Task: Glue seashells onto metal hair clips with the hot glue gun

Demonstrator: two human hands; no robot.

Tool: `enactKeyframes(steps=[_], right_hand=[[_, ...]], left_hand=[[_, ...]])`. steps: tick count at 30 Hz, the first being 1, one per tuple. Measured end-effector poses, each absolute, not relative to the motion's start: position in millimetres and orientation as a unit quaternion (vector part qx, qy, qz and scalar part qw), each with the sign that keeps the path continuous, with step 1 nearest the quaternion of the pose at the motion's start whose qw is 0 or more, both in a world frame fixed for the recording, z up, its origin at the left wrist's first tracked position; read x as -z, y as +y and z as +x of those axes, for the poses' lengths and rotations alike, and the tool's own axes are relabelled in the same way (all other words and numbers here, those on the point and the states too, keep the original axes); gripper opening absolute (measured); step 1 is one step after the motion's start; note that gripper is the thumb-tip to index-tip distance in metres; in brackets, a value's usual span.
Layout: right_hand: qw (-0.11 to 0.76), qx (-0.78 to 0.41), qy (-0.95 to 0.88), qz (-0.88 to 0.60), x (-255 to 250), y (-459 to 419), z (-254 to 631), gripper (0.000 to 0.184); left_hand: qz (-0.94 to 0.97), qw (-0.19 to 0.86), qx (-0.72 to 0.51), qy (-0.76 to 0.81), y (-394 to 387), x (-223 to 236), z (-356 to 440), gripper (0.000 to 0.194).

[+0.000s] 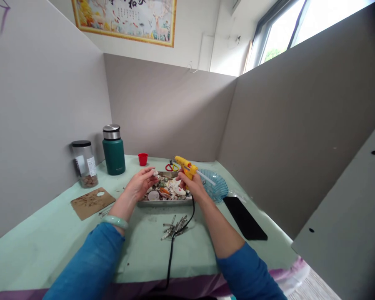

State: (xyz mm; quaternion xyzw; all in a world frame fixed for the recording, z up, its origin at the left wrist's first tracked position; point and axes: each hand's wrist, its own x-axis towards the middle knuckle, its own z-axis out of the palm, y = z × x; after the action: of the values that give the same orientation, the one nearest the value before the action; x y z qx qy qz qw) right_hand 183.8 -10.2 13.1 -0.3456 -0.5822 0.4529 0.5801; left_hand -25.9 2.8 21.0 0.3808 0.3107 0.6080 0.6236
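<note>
My left hand [141,182] pinches a small whitish shell [155,172] between thumb and fingertips, over the left part of a metal tray [165,203]. Wrapped round the handle of a yellow hot glue gun [187,167] is my right hand [190,182], above the tray's right side. The gun's nozzle points up and to the left, and a clear glue stick [207,177] juts from its back end. Mixed shells [153,195] fill the tray, with a larger white shell [177,188] among them. A black cord [171,251] runs from the gun down to the table's front edge.
Several metal clips [174,228] lie before the tray. Leftward are a brown board [93,203], a plastic jar [85,164], a green bottle [113,151] and a red cup [143,159]. Scissors [171,166] lie behind; a blue dish [217,186] and black phone-like slab [245,218] sit right. Grey partitions [168,108] enclose the table.
</note>
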Motion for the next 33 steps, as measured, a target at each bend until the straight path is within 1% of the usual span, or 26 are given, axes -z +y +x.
enactKeyframes(steps=[4,9,14,18,21,23,26,29,33], right_hand=[[0.564,-0.458,-0.59,-0.351,-11.0,-9.8,184.4,0.034],[0.54,-0.47,-0.615,-0.33,-16.2,-19.3,181.4,0.037],[0.525,-0.487,-0.621,-0.319,-15.8,-24.6,177.0,0.037],[0.505,-0.481,-0.639,-0.326,-9.4,-21.5,175.1,0.037],[0.506,-0.474,-0.641,-0.33,-6.1,-19.2,174.7,0.037],[0.51,-0.47,-0.64,-0.332,-5.3,-18.2,174.8,0.037],[0.516,-0.459,-0.638,-0.341,-4.8,-16.5,175.4,0.035],[0.518,-0.442,-0.642,-0.353,-3.5,-13.7,175.9,0.03],[0.524,-0.418,-0.64,-0.376,-1.1,-10.0,175.0,0.024]], left_hand=[[0.382,0.62,-0.607,0.318,0.4,-22.5,-25.2,0.017],[0.399,0.624,-0.592,0.316,-2.3,-24.0,-27.4,0.025],[0.4,0.629,-0.607,0.274,-2.0,-23.6,-26.0,0.022],[0.406,0.625,-0.616,0.256,-1.5,-22.5,-24.8,0.025],[0.414,0.624,-0.612,0.256,-2.0,-22.5,-24.9,0.025],[0.413,0.627,-0.61,0.252,-1.6,-22.9,-25.4,0.023],[0.392,0.623,-0.63,0.247,1.0,-22.9,-27.1,0.015],[0.385,0.601,-0.643,0.278,4.3,-21.3,-28.8,0.013],[0.437,0.537,-0.614,0.379,3.4,-18.5,-25.3,0.016]])
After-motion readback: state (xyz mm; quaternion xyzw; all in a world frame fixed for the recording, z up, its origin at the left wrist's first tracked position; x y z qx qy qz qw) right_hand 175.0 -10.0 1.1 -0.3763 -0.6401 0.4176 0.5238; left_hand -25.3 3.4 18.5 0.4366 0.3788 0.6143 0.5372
